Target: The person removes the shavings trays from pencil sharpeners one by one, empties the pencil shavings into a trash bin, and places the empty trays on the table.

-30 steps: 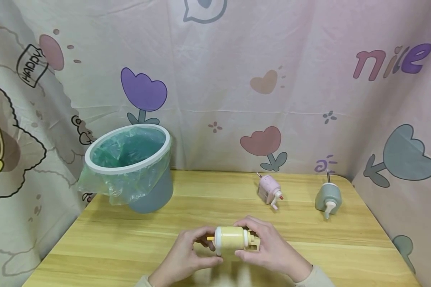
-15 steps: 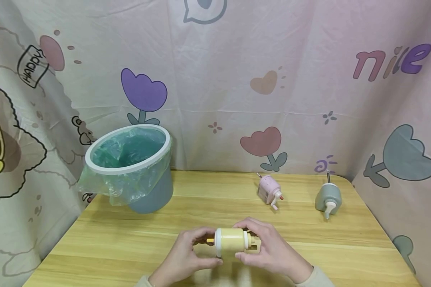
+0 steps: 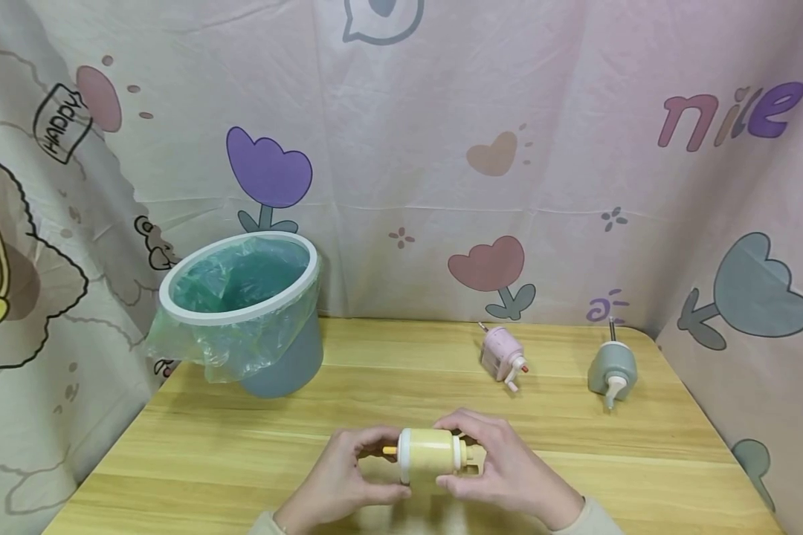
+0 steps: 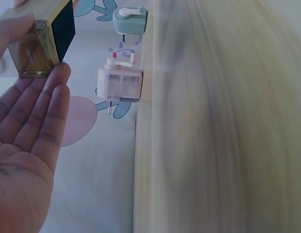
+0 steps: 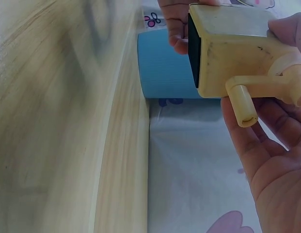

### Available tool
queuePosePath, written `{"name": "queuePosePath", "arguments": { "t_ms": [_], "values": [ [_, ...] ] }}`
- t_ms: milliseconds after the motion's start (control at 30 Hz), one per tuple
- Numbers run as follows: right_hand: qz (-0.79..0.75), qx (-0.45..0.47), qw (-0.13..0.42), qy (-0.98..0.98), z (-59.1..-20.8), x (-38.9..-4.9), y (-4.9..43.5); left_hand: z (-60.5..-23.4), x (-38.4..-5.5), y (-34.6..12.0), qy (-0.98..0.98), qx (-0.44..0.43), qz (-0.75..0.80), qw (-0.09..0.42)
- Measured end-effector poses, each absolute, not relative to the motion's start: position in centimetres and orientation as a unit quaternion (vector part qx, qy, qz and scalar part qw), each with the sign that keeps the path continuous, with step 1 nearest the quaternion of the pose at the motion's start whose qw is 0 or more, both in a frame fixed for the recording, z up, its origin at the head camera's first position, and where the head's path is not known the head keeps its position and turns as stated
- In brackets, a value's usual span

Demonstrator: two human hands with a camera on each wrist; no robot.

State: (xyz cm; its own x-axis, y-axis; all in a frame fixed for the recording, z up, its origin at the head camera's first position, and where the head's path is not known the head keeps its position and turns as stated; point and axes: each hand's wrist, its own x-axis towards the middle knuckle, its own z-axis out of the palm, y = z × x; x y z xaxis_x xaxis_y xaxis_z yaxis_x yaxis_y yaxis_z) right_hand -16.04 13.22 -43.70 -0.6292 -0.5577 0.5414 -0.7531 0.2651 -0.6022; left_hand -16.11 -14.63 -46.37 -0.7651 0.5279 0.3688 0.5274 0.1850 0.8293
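A yellow crank pencil sharpener (image 3: 431, 450) is held above the table near its front edge, lying crosswise in the head view. From its white-rimmed left end pokes a short orange pencil-like tip (image 3: 389, 450). My left hand (image 3: 344, 474) pinches that end between thumb and fingers. At the other end, my right hand (image 3: 502, 469) grips the body near the crank. The right wrist view shows the crank handle (image 5: 243, 106) hanging down and the dark base (image 5: 194, 51) facing the table. Through the left wrist view, the see-through end (image 4: 36, 56) looks amber.
A grey-blue bin (image 3: 288, 364) with a white rim and green liner stands at the back left. Farther back on the wooden table (image 3: 194, 461) are a pink sharpener (image 3: 502, 353) and, to its right, a grey-green one (image 3: 613, 368). A printed curtain (image 3: 388, 148) hangs behind.
The yellow sharpener has sunk slightly toward the front of the table, with both hands still around it. Everything else stays in place.
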Motion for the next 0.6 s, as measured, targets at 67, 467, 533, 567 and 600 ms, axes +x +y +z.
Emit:
{"name": "queuePosePath", "arguments": {
  "t_ms": [67, 467, 533, 567, 600],
  "values": [
    [0.443, 0.415, 0.107, -0.787, -43.68, -16.0, 13.16, -46.42, -16.19, -14.72, 0.768, 0.349, 0.537, -0.005],
    [0.44, 0.425, 0.117, -0.782, -43.31, -16.14, 13.35, -46.32, -15.87, -14.3, 0.78, 0.344, 0.517, -0.075],
    [0.439, 0.427, 0.116, -0.782, -43.29, -16.13, 13.34, -46.29, -15.9, -14.38, 0.78, 0.343, 0.519, -0.067],
    [0.44, 0.427, 0.113, -0.782, -43.29, -16.11, 13.33, -46.26, -15.91, -14.43, 0.779, 0.345, 0.52, -0.06],
    [0.439, 0.428, 0.112, -0.782, -43.31, -16.12, 13.33, -46.24, -15.95, -14.49, 0.778, 0.348, 0.521, -0.054]
  ]
}}
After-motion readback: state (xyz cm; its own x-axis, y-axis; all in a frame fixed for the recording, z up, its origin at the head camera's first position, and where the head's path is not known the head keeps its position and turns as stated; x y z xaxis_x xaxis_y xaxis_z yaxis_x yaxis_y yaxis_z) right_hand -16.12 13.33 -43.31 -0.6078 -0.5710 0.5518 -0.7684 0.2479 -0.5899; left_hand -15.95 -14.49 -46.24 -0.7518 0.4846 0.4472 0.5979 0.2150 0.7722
